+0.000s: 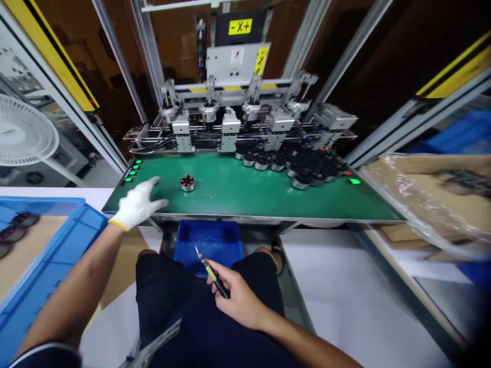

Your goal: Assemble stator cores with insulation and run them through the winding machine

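Observation:
My left hand (138, 204), in a white knit glove with a yellow cuff edge, reaches over the left end of the green work surface (215, 199). Its fingers are spread and hold nothing. Just to its right, apart from the fingertips, sits a small round motor part (187, 183) with copper-coloured windings and a silver rim. My bare right hand (240, 296) is above my lap, closed around a craft knife (212, 275) with a black and yellow-green handle. The pointed blade tip faces up and away from me.
A machine with several clamps (230, 128) spans the back. Many dark motors (301, 168) cluster at the right rear. Blue bins stand at left (72, 240) and below the bench (207, 245). A plastic-lined carton (433, 199) is at right, a white fan (26, 130) at left.

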A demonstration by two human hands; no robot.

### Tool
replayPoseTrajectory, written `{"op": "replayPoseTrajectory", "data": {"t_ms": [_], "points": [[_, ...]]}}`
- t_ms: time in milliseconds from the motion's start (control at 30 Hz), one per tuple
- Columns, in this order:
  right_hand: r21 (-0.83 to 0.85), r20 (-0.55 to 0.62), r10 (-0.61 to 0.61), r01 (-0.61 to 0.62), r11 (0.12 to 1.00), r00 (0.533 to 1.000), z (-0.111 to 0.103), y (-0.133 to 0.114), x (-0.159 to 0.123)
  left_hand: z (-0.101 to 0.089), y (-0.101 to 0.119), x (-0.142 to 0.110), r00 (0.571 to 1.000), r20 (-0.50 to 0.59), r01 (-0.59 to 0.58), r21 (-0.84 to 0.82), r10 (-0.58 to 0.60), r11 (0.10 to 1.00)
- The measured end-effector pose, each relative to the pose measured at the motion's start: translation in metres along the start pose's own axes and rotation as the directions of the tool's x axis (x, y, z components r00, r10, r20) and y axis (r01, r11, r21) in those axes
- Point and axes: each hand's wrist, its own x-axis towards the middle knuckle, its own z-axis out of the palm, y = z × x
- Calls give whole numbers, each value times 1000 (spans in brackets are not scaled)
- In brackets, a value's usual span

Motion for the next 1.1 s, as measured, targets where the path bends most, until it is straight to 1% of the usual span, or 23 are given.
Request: {"op": "replayPoseTrajectory", "data": {"t_ms": [33,67,133,200,267,300,367,400,467,500,533,600,633,667,700,767,867,900,967,1033,1100], "points": [[-10,-23,-11,10,1000,1000,-1,1,-4,14,12,20,997,65,-32,-44,35,999],[-14,-46,-17,16,1000,999,-2,2,-7,26,20,37,990,109,-76,-129,90,989],[2,-86,-18,18,1000,996,-4,4,-14,48,30,64,977,123,-133,-292,175,947],[45,-128,-14,19,999,992,-5,8,-19,62,35,77,973,92,-160,-386,210,908],[107,-159,-12,29,994,987,-7,11,-22,69,38,74,973,64,-176,-411,220,895],[139,-168,-19,43,989,986,-7,13,-23,69,40,66,975,38,-184,-425,221,886],[196,-167,-61,94,976,984,-7,15,-23,63,41,38,981,-54,-193,-433,188,881],[221,-158,-95,129,967,983,-6,16,-22,58,42,20,981,-114,-190,-418,156,888],[266,-120,-175,202,943,977,-4,14,-19,45,41,-21,967,-233,-177,-322,103,930],[289,-94,-214,232,929,972,-3,13,-16,38,40,-41,951,-288,-192,-283,108,940],[313,-69,-248,257,914,966,-2,11,-14,31,39,-60,926,-351,-234,-240,141,942],[360,-21,-302,289,887,953,2,7,-9,18,36,-90,858,-449,-347,-151,249,925],[378,0,-325,301,876,946,4,5,-7,14,34,-101,828,-470,-395,-98,307,914],[390,18,-348,314,865,937,6,4,-5,10,33,-110,807,-473,-424,-49,353,904],[398,32,-369,326,857,929,8,2,-4,7,31,-117,802,-459,-437,-15,382,899],[399,45,-397,348,848,917,11,1,-3,4,28,-125,813,-429,-429,15,393,903],[388,44,-397,350,852,917,14,0,-3,5,25,-128,828,-404,-412,30,388,911],[386,40,-395,351,853,918,14,0,-4,5,25,-129,829,-390,-423,32,401,906],[384,28,-401,361,850,916,15,-1,-4,7,27,-129,817,-374,-462,29,438,886],[380,5,-408,376,845,913,15,-1,-4,9,28,-128,802,-383,-486,29,459,873],[370,-16,-412,389,844,911,15,-2,-4,11,30,-127,799,-381,-495,21,465,869]]}}
